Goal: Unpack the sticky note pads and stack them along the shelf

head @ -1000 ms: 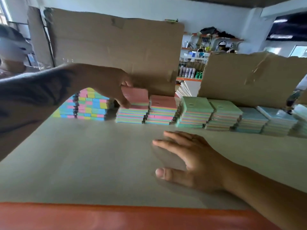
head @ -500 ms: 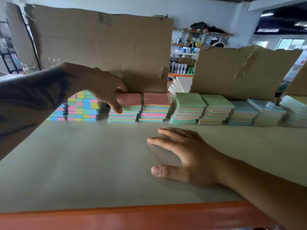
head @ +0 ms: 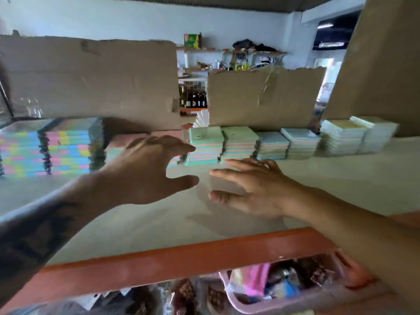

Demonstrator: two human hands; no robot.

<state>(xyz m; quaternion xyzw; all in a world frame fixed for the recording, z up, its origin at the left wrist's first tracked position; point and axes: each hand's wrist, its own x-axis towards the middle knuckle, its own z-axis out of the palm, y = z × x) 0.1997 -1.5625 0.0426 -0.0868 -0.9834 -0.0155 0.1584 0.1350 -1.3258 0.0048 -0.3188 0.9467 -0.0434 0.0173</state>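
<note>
The pads (head: 205,145) stand in a row of stacks along the back of the shelf (head: 341,183), against the cardboard (head: 91,80). The left hand (head: 145,171) hovers in front of the pink-topped stacks — fingers spread, holding nothing (it is blurred). The right hand (head: 252,189) lies flat on the shelf just in front of the green-topped stacks, fingers straight, empty.
</note>
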